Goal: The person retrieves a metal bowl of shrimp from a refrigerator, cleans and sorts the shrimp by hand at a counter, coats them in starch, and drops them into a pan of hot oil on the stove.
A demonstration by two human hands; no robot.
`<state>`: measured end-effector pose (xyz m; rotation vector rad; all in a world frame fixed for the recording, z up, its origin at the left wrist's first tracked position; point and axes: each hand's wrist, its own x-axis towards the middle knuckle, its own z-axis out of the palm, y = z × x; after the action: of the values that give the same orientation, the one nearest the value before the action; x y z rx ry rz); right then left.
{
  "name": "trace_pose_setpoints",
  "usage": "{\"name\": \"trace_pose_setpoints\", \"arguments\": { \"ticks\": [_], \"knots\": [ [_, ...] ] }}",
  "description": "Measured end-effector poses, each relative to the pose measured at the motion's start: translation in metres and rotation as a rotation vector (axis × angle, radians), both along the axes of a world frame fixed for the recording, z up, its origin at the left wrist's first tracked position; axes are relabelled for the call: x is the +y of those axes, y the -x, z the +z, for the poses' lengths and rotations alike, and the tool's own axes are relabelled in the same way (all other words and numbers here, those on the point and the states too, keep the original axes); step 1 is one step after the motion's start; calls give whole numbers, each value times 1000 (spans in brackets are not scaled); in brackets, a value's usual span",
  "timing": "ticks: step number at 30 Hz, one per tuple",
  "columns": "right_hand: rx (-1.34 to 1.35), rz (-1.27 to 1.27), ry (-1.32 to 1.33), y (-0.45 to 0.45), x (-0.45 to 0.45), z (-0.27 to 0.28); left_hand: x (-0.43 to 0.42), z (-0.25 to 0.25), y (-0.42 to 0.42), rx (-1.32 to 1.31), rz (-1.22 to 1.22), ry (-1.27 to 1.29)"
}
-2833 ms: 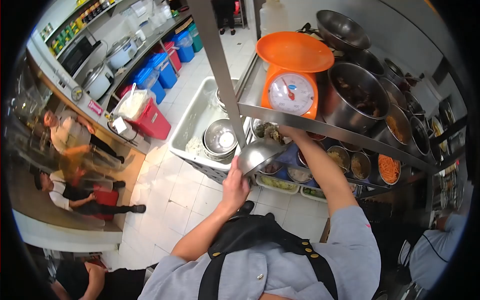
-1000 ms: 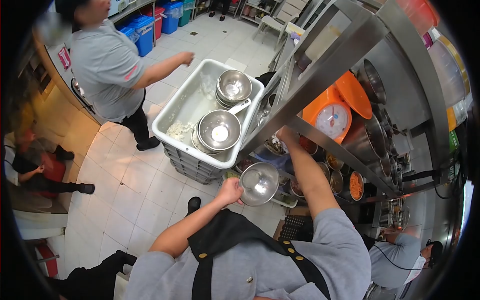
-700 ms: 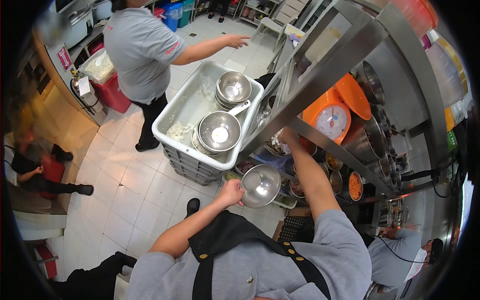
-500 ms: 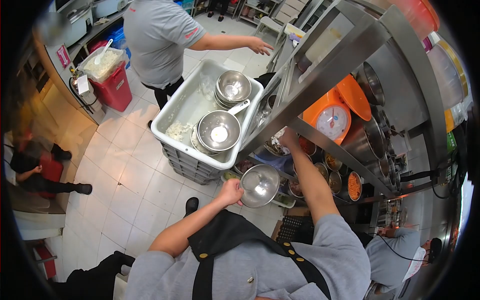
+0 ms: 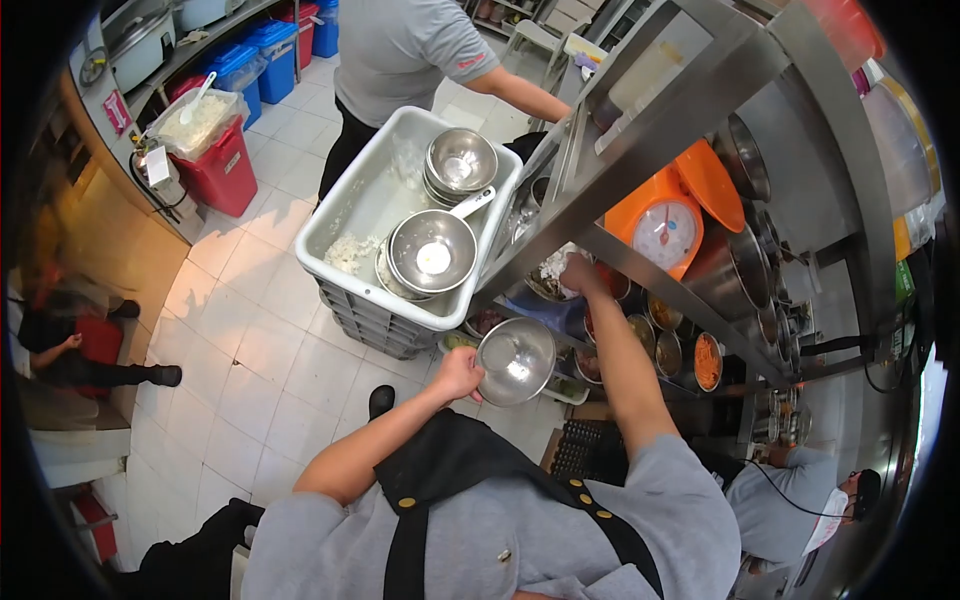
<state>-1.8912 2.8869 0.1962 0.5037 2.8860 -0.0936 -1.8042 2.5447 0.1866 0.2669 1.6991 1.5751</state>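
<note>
Pale tiled floor point(image 5: 270, 400) runs under your kit. (L side: red bin point(image 5: 222, 175) w/ white grains & a spoon.) Your L hand point(image 5: 458, 375) grips the rim of a metal bowl point(image 5: 516, 362), thumb & fingers pinched on its edge; bowl's held out in front of your apron point(image 5: 450, 450), open side facing up at you. Your R hand point(image 5: 580, 272) is down at a food pan point(image 5: 550, 284) w/ white & dark bits, below the metal rack point(image 5: 640, 170); fingertips hidden, can't tell if they're clenched on any. Orange strips point(image 5: 708, 362) sit in a container to the R, nr other food containers. Orange scale point(image 5: 650, 205) is beyond the rack's lower bar. White tub point(image 5: 375, 185), just L of the rack, has a bowl stack point(image 5: 462, 160), a handled pan point(image 5: 432, 250) & loose white grains. Co-worker point(image 5: 400, 60) stands behind the tub, arm out twd the rack.
</note>
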Motion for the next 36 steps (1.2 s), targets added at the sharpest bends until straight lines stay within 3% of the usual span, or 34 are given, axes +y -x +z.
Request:
{"name": "trace_pose_setpoints", "arguments": {
  "ticks": [3,7,9,15,18,22,25,27,36],
  "knots": [
    [136,-80,15,19,12,-7,-2,12,1,-1,-25,21],
    [95,-129,-48,21,-2,-18,2,-3,0,8,-24,-37],
    [413,-80,6,17,-26,-9,1,7,1,1,-44,-34],
    [312,-307,54,25,-30,-6,0,4,0,-13,-57,-18],
    [387,-128,13,28,-8,-37,-1,2,0,-19,-45,-22],
    [416,-69,88,35,11,-51,0,5,-2,15,-59,-18],
    [283,-11,9,48,15,-55,1,13,-3,-12,-81,11],
    [451,40,24,43,-11,-34,3,12,-3,0,-89,12],
    [415,-99,22,34,-24,-12,3,1,-1,16,-64,4]
  ]
}}
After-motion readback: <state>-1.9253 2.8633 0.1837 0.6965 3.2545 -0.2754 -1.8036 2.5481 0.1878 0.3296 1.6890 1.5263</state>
